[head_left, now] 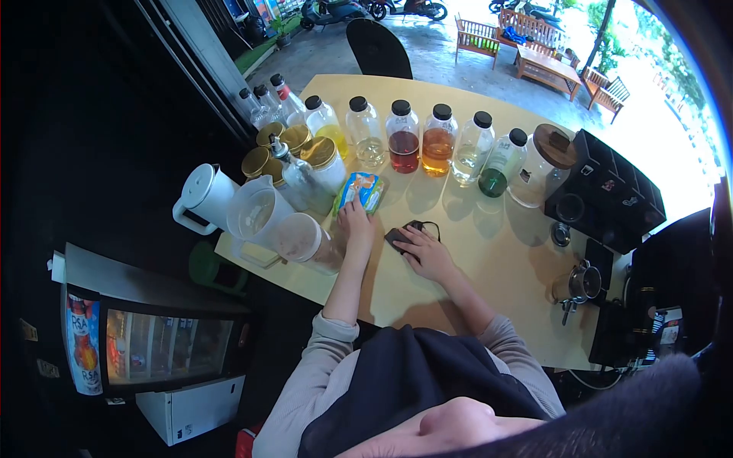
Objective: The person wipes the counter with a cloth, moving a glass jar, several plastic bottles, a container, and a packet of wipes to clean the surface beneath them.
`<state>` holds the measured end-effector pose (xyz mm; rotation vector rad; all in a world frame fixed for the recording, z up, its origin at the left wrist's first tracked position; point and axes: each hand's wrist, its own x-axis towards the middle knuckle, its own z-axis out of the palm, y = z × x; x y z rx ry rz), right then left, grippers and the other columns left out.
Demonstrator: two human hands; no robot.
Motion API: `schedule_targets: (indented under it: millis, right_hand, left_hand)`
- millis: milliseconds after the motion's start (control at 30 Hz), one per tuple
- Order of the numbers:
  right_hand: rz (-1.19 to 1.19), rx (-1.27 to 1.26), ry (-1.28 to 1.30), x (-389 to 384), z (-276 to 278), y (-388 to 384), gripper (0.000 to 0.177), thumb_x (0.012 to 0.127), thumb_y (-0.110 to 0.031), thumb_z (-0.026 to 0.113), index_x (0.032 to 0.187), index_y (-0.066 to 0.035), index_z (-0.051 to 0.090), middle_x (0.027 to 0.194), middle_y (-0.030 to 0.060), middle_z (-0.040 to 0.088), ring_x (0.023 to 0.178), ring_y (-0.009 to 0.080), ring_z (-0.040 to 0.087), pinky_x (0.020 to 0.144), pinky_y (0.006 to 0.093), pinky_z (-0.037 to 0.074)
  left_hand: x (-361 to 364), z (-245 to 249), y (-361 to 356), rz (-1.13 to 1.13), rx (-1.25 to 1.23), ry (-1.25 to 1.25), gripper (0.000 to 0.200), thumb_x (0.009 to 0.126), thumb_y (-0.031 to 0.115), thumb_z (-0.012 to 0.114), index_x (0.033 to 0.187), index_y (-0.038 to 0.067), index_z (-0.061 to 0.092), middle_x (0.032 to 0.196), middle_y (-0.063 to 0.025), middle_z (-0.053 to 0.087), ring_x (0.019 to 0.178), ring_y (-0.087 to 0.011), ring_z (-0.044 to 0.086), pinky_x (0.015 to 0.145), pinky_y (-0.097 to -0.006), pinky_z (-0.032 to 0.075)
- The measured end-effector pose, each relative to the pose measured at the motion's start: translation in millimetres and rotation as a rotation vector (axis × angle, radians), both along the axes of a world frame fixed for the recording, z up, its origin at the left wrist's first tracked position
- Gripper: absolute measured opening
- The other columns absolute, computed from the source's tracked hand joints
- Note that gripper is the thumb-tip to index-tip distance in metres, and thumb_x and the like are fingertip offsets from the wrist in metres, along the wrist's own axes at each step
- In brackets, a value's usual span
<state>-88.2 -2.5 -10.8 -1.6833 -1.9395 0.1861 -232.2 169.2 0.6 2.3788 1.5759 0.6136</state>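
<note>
My left hand (355, 221) has its fingers on the near part of a blue and green soft packet (365, 188), which lies flat on the table; the fingertips partly cover its top. To the right, my right hand (429, 257) reaches over a small flat black object (397, 240) with a thin dark cord, its fingers across the top and side. What kind of object this is, I cannot make out. Just left of my left hand stand a clear lidded container (305, 240) and a translucent pitcher (258, 210). A clear bottle with a pouring spout (304, 179) rises behind them.
Black-capped bottles, including one of red liquid (403, 141) and one of amber liquid (438, 145), line the table's far side. A wooden-lidded jar (534, 172) and black box (615, 187) stand right. Nearer are a metal cup (578, 282) and, below left, a display fridge (164, 343).
</note>
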Motion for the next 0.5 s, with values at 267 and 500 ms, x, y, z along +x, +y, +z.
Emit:
schedule_targets:
  millis: [267,500]
  right_hand:
    - [-0.293,0.096,0.043,22,-19,44,0.036,0.091,-0.019,0.063,0.126,-0.017,0.067,0.145,0.0096,0.055,0.138,0.0291,0.047,0.117,0.0471,0.035]
    - [-0.359,0.102,-0.037,37,-39,109,0.039,0.093,-0.021,0.058,0.132,-0.018,0.064,0.149,0.0109,0.051,0.139,0.0328,0.046,0.118,0.0487,0.033]
  left_hand:
    - [-40,33,-71,-0.166,0.156,-0.104,0.040,0.085,0.003,0.062,0.125,0.002,0.059,0.112,-0.0166,0.062,0.103,-0.0363,0.061,0.089,-0.0494,0.045]
    - [-79,68,-138,-0.349,0.115,-0.183,0.034,0.085,0.003,0.064,0.119,0.003,0.063,0.105,-0.0121,0.061,0.104,-0.0300,0.060,0.092,-0.0453,0.043]
